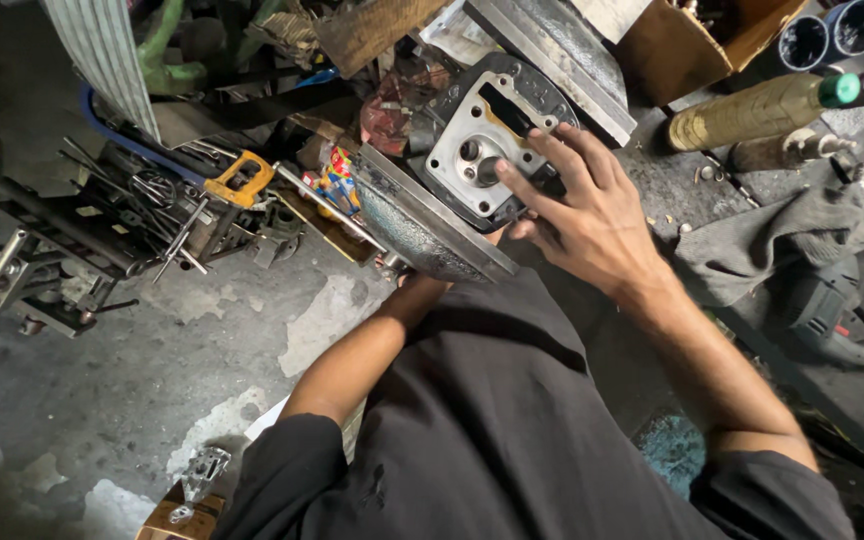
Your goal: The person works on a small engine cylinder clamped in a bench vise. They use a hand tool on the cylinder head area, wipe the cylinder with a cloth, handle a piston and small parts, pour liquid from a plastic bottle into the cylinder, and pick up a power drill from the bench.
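Centrally, right hand [577,215] lies spread on a grey metal engine cylinder head [482,140], fingers flat on its machined face, thumb at the near edge; it presses more than grasps, fingers uncurled. Cylinder head sits tilted on a thick grey metal plate [422,225], which angles from far left to near right, in front of the person's dark-clothed lap. Left hand goes under the plate and is hidden; only the left forearm [367,345] shows, so cannot tell its grip.

Left of the plate: a yellow-handled hand saw [240,178] on a pile of loose metal tools and rods [152,215], with a small colourful packet [337,180] just beside the plate's far end. Far left, a dark machine vice or clamp [12,285] on the stained concrete floor [202,340].

Right side: a grey rag [782,245] near the right wrist, a power tool [832,310] nearer and right of it, a brass-coloured bottle with green cap [762,110] farther off. Cardboard box [692,45] at far right. Small metal casting [202,475] on wood at near left edge.
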Demonstrator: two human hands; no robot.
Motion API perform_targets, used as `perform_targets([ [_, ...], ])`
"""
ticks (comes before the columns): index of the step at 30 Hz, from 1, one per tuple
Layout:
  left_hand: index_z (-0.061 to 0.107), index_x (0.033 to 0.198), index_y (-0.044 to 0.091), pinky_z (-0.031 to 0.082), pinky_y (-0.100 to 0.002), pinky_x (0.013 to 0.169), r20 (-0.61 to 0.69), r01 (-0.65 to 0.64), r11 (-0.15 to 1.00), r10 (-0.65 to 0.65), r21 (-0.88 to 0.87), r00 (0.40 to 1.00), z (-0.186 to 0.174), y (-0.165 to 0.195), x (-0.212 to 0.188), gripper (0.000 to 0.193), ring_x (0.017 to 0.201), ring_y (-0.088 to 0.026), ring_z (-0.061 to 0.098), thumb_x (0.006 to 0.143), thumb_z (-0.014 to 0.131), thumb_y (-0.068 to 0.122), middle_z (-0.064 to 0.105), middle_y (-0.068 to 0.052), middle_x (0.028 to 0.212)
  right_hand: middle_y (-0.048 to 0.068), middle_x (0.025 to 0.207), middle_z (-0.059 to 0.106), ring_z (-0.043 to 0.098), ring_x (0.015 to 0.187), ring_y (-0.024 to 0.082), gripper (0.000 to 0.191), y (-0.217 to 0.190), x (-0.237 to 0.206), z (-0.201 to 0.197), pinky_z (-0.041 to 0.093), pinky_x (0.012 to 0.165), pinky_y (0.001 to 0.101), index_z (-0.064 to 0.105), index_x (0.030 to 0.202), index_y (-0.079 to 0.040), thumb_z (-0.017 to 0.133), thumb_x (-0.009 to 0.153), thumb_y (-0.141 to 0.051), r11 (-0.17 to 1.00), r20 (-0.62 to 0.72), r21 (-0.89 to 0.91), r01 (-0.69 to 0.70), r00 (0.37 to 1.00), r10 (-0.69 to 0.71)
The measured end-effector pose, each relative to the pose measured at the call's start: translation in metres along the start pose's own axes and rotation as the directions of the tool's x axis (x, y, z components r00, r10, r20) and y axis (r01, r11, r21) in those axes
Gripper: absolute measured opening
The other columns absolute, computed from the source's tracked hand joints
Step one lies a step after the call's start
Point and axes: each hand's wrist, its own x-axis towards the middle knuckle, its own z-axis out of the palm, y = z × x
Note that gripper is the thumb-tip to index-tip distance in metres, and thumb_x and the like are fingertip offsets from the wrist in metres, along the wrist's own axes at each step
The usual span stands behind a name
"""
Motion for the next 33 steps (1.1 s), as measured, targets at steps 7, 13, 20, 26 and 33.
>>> perform_targets([
  [7, 0.051, 0.141, 0.0, 0.048, -0.028, 0.104, 0.007, 0.044, 0.998, -0.044, -0.034, 0.999, -0.012, -0.013, -0.009, 0.039, 0.125, -0.017, 0.055, 0.105, 0.053, 0.014, 0.057, -0.011, 0.138, 0.02, 0.151, 0.051, 0.051, 0.142, 0.043, 0.042, 0.021, -0.022, 0.013, 0.049, 0.115, 0.0496, 0.064, 0.128, -0.013, 0.076, 0.09, -0.023, 0.974, -0.111, 0.224, 0.01, 0.994, 0.015],
  [13, 0.05, 0.142, 0.0, 0.047, -0.028, 0.105, -0.012, 0.055, 0.998, -0.055, -0.03, 0.998, -0.008, -0.019, 0.008, 0.04, 0.127, -0.017, 0.054, 0.105, 0.052, 0.016, 0.056, -0.011, 0.14, 0.011, 0.114, 0.063, 0.061, 0.098, 0.016, 0.008, 0.017, -0.047, 0.094, 0.052, 0.088, 0.032, 0.055, 0.112, -0.005, 0.055, 0.116, -0.011, 0.466, -0.235, 0.848, -0.253, 0.609, 0.758],
  [20, 0.048, 0.143, -0.001, 0.045, -0.028, 0.106, -0.045, 0.068, 0.998, -0.069, -0.014, 0.997, 0.003, -0.025, 0.012, 0.042, 0.129, -0.017, 0.052, 0.106, 0.051, 0.019, 0.054, -0.01, 0.142, 0.007, 0.124, 0.068, 0.064, 0.109, 0.016, 0.039, 0.018, -0.042, 0.189, 0.053, 0.093, 0.0306, 0.055, 0.136, -0.001, 0.051, 0.099, -0.01, -0.169, 0.361, 0.912, -0.373, 0.538, 0.762],
  [26, 0.047, 0.144, -0.001, 0.044, -0.028, 0.107, -0.039, 0.061, 0.998, -0.061, -0.006, 0.997, 0.009, -0.029, 0.014, 0.044, 0.13, -0.017, 0.05, 0.106, 0.05, 0.021, 0.052, -0.01, 0.143, 0.011, 0.124, 0.066, 0.066, 0.11, 0.02, 0.044, 0.019, -0.01, 0.207, 0.057, 0.091, 0.036, 0.056, 0.135, -0.001, 0.061, 0.102, -0.029, -0.532, 0.533, 0.831, -0.164, 0.506, 0.678],
  [33, 0.046, 0.145, -0.001, 0.042, -0.028, 0.108, 0.024, 0.095, 0.995, -0.094, -0.02, 0.995, 0.005, -0.022, 0.02, 0.046, 0.132, -0.017, 0.048, 0.107, 0.049, 0.023, 0.051, -0.01, 0.146, 0.007, 0.129, 0.066, 0.065, 0.113, 0.017, 0.055, -0.015, -0.027, 0.205, 0.055, 0.095, 0.0337, 0.056, 0.138, -0.004, 0.047, 0.105, -0.047, -0.606, 0.618, 0.764, -0.22, 0.519, 0.591],
])
